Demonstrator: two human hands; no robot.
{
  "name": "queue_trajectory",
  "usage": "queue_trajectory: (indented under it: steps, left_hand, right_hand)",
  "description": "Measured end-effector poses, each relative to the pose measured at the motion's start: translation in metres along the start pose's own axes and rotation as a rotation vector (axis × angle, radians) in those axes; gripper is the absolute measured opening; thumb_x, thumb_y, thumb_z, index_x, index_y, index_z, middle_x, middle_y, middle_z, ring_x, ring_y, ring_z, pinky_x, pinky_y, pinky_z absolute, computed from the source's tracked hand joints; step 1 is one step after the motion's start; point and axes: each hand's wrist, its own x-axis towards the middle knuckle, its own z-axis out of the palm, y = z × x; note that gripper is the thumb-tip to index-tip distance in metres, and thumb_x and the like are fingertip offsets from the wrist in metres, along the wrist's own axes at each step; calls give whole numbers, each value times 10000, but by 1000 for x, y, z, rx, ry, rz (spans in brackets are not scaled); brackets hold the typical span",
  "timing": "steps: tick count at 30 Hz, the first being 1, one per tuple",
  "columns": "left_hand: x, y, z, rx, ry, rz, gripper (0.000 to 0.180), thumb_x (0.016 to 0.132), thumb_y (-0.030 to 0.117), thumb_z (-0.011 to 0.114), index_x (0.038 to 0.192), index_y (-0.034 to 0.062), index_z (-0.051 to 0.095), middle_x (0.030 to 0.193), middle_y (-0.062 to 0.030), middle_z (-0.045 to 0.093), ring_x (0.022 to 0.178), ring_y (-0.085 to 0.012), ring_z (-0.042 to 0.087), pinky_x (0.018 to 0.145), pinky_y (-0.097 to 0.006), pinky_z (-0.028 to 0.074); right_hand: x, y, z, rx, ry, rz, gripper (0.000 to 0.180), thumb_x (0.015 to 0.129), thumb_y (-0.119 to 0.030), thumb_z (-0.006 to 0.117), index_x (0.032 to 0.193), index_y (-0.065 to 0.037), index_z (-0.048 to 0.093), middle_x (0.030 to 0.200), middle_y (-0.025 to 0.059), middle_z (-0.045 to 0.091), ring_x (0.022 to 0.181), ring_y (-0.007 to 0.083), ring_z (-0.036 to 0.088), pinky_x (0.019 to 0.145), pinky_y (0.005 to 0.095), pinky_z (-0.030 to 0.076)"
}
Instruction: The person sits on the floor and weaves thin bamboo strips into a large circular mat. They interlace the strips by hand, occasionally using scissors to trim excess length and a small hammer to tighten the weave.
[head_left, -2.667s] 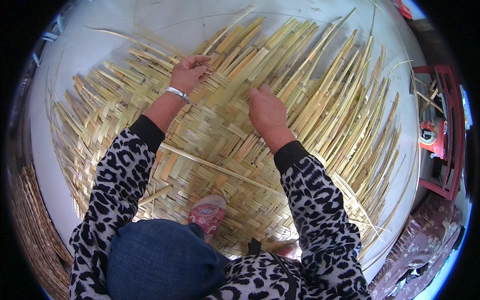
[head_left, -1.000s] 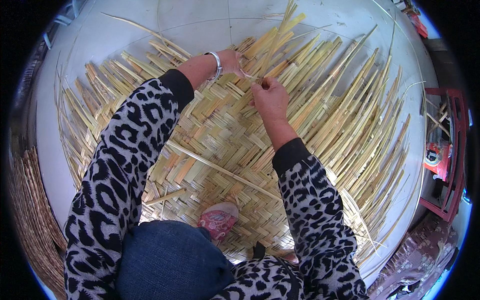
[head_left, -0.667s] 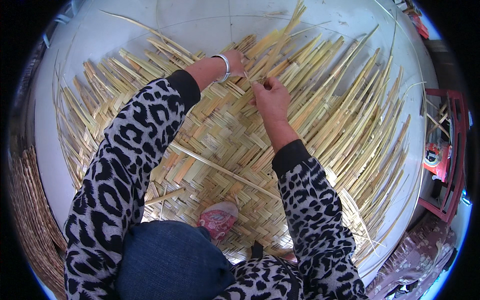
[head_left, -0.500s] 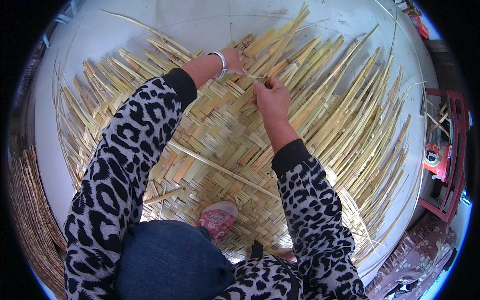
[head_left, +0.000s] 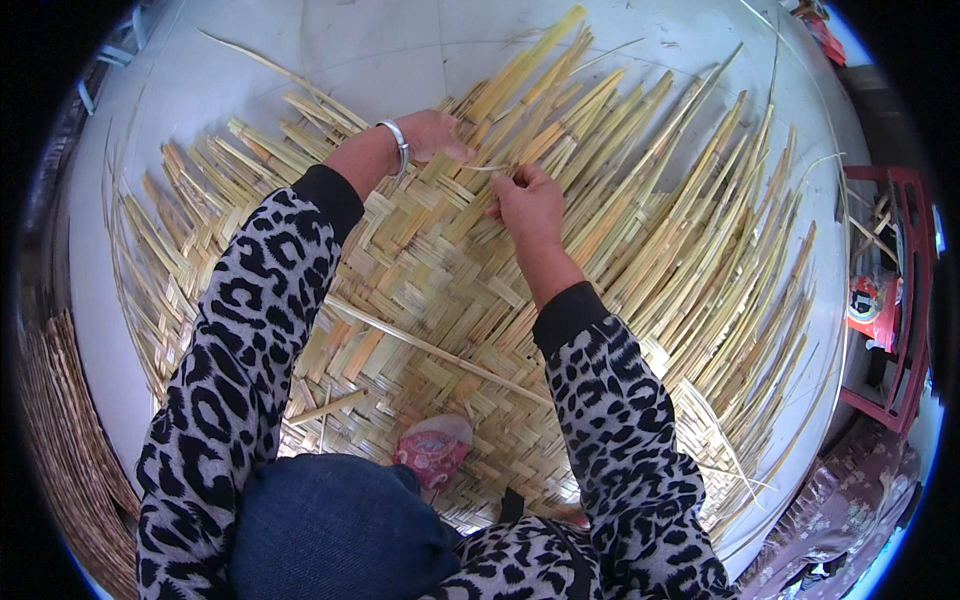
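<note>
A large herringbone mat (head_left: 440,290) of pale split-bamboo strips lies on the floor beneath me, its loose strip ends fanning out at the far and right sides. At its far edge, my left hand (head_left: 438,135), with a silver bangle at the wrist, is closed at a strip. Close by on the right, my right hand (head_left: 532,205) pinches with thumb and bent fingers. A thin pale strip (head_left: 487,168) spans the small gap between both hands. Exactly how the left fingertips grip is partly hidden. Just past the hands, several wider strips (head_left: 525,75) stick out.
A loose long strip (head_left: 440,350) lies across the mat near my shoe (head_left: 435,450), which rests on the weave. At right stand a dark red wooden frame (head_left: 905,300) and a patterned cloth (head_left: 840,510). Brown stacked material (head_left: 75,430) lines the left side.
Both hands have shifted slightly left, staying near each other with the thin strip between them. The wide far strips beyond the hands have moved, one now leaning out farther.
</note>
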Motion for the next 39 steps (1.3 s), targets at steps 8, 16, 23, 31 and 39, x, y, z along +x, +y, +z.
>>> queue_trajectory:
  steps: [8,16,23,31,39]
  left_hand:
    - [1,-13,14,-163,191,99,839,708,367,836,1352,-30,474,1175,-106,613,1009,-202,576,847,-322,459]
    - [-19,-13,9,-512,-87,208,406,830,282,735,1157,65,633,1004,12,665,875,-79,587,738,-252,449]
    - [-22,-21,7,-528,-118,311,361,870,264,693,1168,76,613,984,18,651,851,-83,572,713,-259,440]
    - [-31,-22,13,-744,-127,332,339,894,179,668,1201,45,615,1037,18,666,888,-77,598,772,-239,473]
    - [-35,-14,11,-361,117,173,303,866,224,696,1114,50,682,892,54,653,730,-46,560,641,-206,453]
  right_hand:
    - [4,4,0,-52,-18,28,177,847,-148,668,890,19,628,701,43,619,520,114,606,481,256,483]
    - [8,0,10,-445,45,-115,251,811,-243,626,954,-41,665,841,172,685,778,340,676,730,437,523]
    - [18,0,8,-747,-216,-292,247,801,-249,583,965,-90,677,882,195,673,875,390,642,762,479,507]
    - [48,0,-2,-682,-520,-163,290,780,-276,615,985,-87,694,935,183,677,905,387,643,781,468,512]
    - [47,0,-3,-687,-492,-254,264,796,-275,656,946,-62,696,817,175,672,758,320,663,708,418,517]
